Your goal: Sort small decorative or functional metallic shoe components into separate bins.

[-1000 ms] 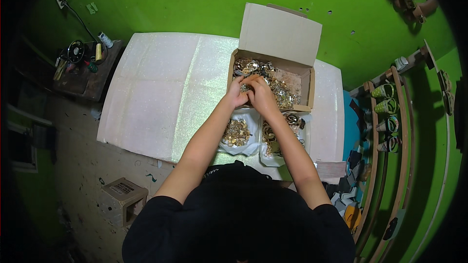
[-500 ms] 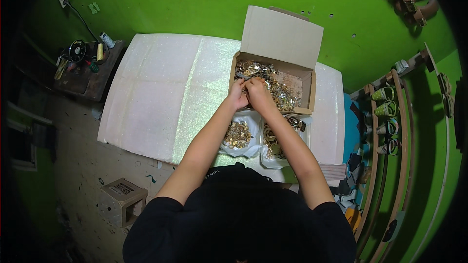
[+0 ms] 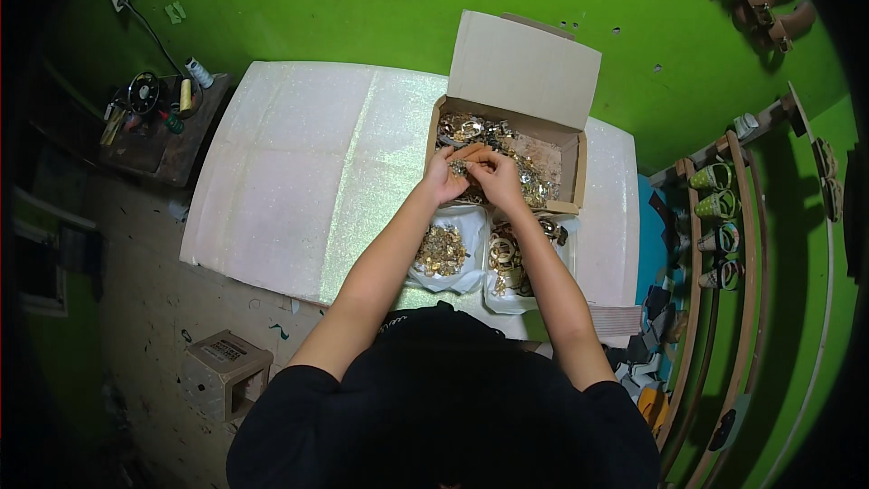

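Over the near left part of an open cardboard box [image 3: 579, 186], my left hand [image 3: 443, 178] is cupped palm up, holding a few small shiny metal pieces [image 3: 459, 168]. My right hand [image 3: 501, 183] reaches across to that palm with its thumb and fingertips pinched together at the pieces. What sits in the pinch is too small to make out. Inside the box lies a heap of mixed gold and silver metal pieces [image 3: 541, 186]. Nearer me, a white-lined tray [image 3: 471, 281] holds small gold and silver bits, and another white-lined tray [image 3: 509, 304] holds larger gold-coloured rings and buckle-like pieces.
The box's raised lid [image 3: 525, 59] leans toward the green wall. A whitish shimmering sheet covers the table [image 3: 272, 163]. Thread spools [image 3: 186, 95] stand on a dark side table at left. A wooden rack with sandals [image 3: 718, 204] is at right, and a stool [image 3: 228, 371] at lower left.
My right hand has drawn slightly right and away from my left hand. My left palm has opened up, so the metal pieces in it now show.
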Tool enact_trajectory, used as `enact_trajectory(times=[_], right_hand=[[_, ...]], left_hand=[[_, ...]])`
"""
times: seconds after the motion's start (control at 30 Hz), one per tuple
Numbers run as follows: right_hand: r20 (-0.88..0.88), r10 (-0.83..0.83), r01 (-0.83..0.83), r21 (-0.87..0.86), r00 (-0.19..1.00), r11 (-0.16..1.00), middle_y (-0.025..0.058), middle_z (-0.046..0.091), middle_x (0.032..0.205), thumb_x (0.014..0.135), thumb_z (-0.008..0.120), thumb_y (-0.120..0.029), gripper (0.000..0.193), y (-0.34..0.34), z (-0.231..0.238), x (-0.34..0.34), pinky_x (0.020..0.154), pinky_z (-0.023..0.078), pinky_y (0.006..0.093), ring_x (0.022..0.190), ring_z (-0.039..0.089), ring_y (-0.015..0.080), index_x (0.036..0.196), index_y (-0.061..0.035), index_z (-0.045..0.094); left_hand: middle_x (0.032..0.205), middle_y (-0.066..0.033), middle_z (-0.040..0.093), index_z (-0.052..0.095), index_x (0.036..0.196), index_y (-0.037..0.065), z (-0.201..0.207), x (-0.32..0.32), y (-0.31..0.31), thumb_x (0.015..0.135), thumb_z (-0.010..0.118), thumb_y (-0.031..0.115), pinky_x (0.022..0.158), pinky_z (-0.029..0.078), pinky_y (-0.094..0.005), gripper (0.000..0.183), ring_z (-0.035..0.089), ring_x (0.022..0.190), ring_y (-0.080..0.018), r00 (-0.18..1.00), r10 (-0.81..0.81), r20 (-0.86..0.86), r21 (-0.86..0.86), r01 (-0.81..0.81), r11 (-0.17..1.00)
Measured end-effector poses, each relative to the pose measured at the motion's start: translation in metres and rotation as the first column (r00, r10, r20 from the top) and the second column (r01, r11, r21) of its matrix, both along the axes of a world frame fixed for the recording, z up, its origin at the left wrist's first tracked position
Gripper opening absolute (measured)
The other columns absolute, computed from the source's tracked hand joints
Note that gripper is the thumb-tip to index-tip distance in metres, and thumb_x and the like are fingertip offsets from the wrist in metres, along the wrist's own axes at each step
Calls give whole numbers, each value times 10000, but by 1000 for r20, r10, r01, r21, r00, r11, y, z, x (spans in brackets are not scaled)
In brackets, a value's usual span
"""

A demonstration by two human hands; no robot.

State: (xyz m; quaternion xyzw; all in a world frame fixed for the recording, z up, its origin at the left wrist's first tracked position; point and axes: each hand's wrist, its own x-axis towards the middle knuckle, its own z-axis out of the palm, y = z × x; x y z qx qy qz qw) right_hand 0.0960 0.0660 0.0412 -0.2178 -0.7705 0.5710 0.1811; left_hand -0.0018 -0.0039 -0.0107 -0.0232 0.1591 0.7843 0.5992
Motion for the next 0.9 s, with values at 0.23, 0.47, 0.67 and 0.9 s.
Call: enact_trajectory(times=[0.23,0.47,0.67,0.9], right_hand=[[-73,21,-42,-296,997,954,67,575,709,744,575,-42,127,7,-10,-1,509,451,203,593,547,93,809,67,568],[33,89,-76,-276,996,958,87,585,715,759,544,-24,110,-5,2,11,539,469,213,612,564,116,823,64,552],[52,229,-186,-427,972,885,115,586,693,733,537,6,65,-24,6,33,559,470,229,619,574,136,772,58,532],[25,303,-259,-455,953,852,106,591,699,717,579,3,65,-31,-13,50,548,455,217,609,562,112,735,43,531]], left_hand=[[1140,-169,470,405,1147,-31,6,0,-3,882,107,314,853,394,-389,527,477,1006,-278,999,-4,-46,-21,3,1000],[1161,-169,456,392,1152,-31,10,2,-5,881,100,316,875,384,-406,528,447,1066,-289,1000,-13,-23,-19,12,1000],[1156,-202,447,386,1138,-60,6,-2,-6,885,99,308,898,388,-388,531,424,1100,-302,996,2,90,42,-6,999],[1219,-186,392,348,1177,-57,9,0,-3,885,109,281,881,404,-399,506,389,1133,-302,997,14,72,25,-16,1000]])
